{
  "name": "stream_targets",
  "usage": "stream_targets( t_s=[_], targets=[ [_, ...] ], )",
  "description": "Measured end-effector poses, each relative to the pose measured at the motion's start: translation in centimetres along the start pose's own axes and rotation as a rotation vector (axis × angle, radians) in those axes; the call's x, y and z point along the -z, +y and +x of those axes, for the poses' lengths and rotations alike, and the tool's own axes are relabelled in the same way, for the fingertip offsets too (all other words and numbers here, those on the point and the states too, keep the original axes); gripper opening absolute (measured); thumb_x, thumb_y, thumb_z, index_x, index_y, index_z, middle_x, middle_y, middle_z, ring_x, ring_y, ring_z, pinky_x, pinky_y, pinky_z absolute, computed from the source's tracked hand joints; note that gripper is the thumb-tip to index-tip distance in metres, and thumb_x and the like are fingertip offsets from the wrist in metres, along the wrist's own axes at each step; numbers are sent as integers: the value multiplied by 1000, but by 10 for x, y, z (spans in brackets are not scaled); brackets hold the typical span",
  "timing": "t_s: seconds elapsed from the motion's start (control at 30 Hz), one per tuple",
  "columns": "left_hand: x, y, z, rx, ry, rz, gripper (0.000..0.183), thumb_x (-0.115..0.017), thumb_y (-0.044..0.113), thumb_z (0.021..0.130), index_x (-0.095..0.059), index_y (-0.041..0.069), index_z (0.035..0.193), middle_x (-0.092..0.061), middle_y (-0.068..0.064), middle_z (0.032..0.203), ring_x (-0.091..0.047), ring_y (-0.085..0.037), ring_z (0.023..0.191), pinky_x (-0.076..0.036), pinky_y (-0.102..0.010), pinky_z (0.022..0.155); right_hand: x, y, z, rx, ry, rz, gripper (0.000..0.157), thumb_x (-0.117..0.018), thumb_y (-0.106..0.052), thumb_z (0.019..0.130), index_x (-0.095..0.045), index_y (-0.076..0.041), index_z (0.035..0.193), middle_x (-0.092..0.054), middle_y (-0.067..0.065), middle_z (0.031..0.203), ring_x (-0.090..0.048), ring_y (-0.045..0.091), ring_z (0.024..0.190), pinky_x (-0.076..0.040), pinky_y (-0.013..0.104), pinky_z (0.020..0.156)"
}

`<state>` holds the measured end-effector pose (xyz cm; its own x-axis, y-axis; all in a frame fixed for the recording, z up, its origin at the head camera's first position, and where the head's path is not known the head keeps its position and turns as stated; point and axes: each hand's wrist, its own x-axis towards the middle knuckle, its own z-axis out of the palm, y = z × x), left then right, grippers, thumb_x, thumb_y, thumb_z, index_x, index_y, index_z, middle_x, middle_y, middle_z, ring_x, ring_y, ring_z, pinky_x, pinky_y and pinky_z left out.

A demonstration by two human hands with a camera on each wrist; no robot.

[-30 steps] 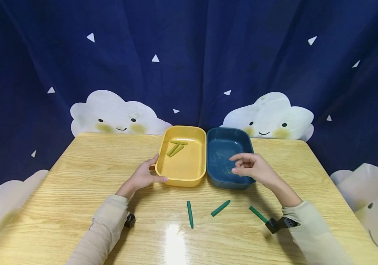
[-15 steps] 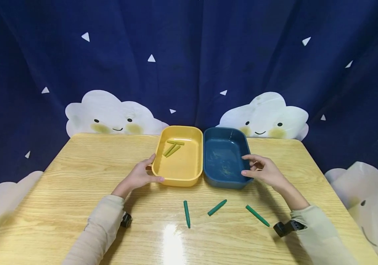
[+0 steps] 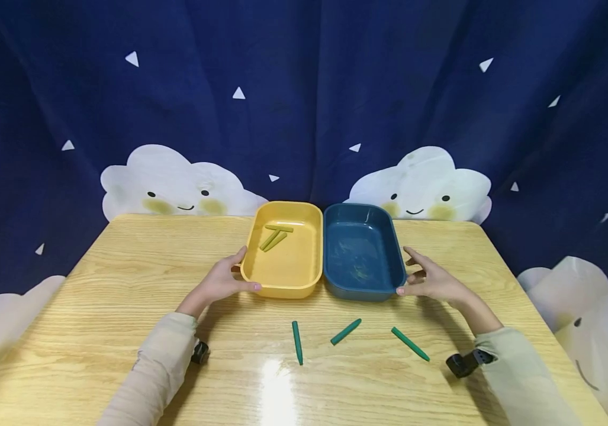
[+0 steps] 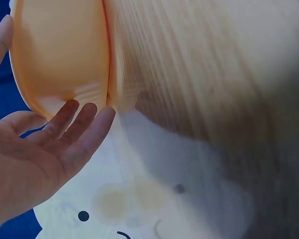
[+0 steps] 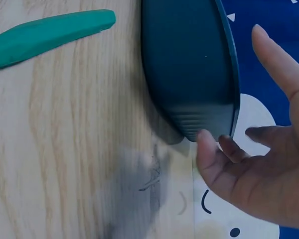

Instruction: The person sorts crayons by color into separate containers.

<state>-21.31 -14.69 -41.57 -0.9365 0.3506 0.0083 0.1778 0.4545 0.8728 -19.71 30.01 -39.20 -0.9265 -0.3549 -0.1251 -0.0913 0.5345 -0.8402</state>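
My left hand (image 3: pixel 217 284) rests at the near-left corner of a yellow bin (image 3: pixel 288 273), thumb along the front and fingers against the side. In the left wrist view its loosely bent fingers (image 4: pixel 92 132) touch the bin's outer wall. Three olive-yellow crayons (image 3: pixel 274 239) lie inside the bin. Directly to its right stands a dark blue bin (image 3: pixel 358 260), with yellowish smudges on its floor. My right hand (image 3: pixel 431 281) is at that bin's near-right corner, fingers spread and thumb tip right at the rim; it holds nothing.
Three green crayons lie on the wooden table (image 3: pixel 122 278) in front of the bins: a left one (image 3: pixel 297 343), a middle one (image 3: pixel 346 332) and a right one (image 3: pixel 410 344). A dark blue curtain (image 3: pixel 282 118) with clouds hangs behind the table.
My right hand has moved right, from over the blue bin to its right side. The left hand stays at the yellow bin's corner. The whole view has shifted slightly.
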Motion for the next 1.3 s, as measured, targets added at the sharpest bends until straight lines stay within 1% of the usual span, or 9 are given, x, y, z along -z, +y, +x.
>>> stream_targets(
  t_s=[0.2, 0.33, 0.67, 0.77, 0.9, 1.0, 1.1, 1.2, 1.3],
  targets=[
    [1, 0, 0, -12, -7, 19, 101, -81, 17, 68, -15, -10, 140, -26, -28, 141, -51, -37, 108, -45, -41, 88, -4, 7, 4, -20, -74, 75, 108, -73, -16, 78, 11, -6, 144, -18, 31, 138, -56, 32, 96, -48, 34, 72],
    [1, 0, 0, -12, -14, 33, 102, -81, 19, 68, -15, -10, 140, -25, -28, 142, -50, -37, 109, -44, -41, 88, -6, 10, 6, -32, -84, 109, 108, -73, -17, 78, 12, -9, 145, -14, 29, 141, -59, 29, 91, -49, 38, 71],
    [5, -1, 0, -29, -36, 32, 100, -77, 21, 73, -11, -9, 141, -24, -28, 142, -47, -40, 111, -43, -44, 90, -9, 13, 9, -62, -90, 175, 106, -73, -15, 78, 9, -13, 146, -10, 29, 144, -54, 37, 105, -49, 41, 70],
    [7, 1, -2, -35, 3, 77, 96, -75, 23, 76, -13, -8, 142, -34, -28, 137, -48, -40, 110, -42, -46, 90, -9, 12, 9, -61, -89, 180, 106, -72, -14, 78, 9, -16, 146, -11, 29, 144, -55, 36, 103, -49, 41, 67],
    [10, 7, -7, -85, 112, 179, 83, -71, 21, 80, -22, -8, 140, -42, -29, 129, -48, -42, 108, -45, -49, 85, -10, 11, 10, -69, -87, 170, 103, -71, -13, 79, 7, -17, 147, -17, 29, 142, -57, 32, 98, -49, 41, 65],
    [11, 13, -11, -139, 196, 236, 69, -70, 16, 80, -36, -10, 134, -46, -29, 124, -51, -42, 104, -49, -47, 77, -10, 10, 9, -82, -83, 156, 103, -71, -13, 80, 7, -18, 146, -20, 30, 141, -56, 31, 95, -49, 42, 65],
    [10, 20, -16, -171, 241, 248, 50, -70, 12, 79, -52, -10, 120, -57, -22, 104, -56, -34, 91, -51, -39, 67, -10, 10, 8, -88, -76, 145, 103, -71, -14, 79, 7, -18, 146, -24, 31, 138, -54, 30, 93, -48, 43, 65],
    [6, 25, -20, -197, 215, 197, 31, -71, 8, 78, -61, -7, 104, -60, -10, 82, -58, -23, 75, -49, -30, 58, -10, 11, 8, -86, -75, 150, 103, -71, -15, 79, 7, -19, 146, -27, 32, 135, -54, 30, 91, -49, 44, 64],
    [2, 28, -24, -241, 88, 140, 22, -69, 3, 77, -63, -6, 96, -59, -2, 71, -55, -15, 64, -47, -27, 55, -10, 12, 8, -83, -80, 153, 103, -72, -16, 79, 7, -19, 146, -27, 32, 134, -53, 31, 91, -49, 44, 64]
  ],
)
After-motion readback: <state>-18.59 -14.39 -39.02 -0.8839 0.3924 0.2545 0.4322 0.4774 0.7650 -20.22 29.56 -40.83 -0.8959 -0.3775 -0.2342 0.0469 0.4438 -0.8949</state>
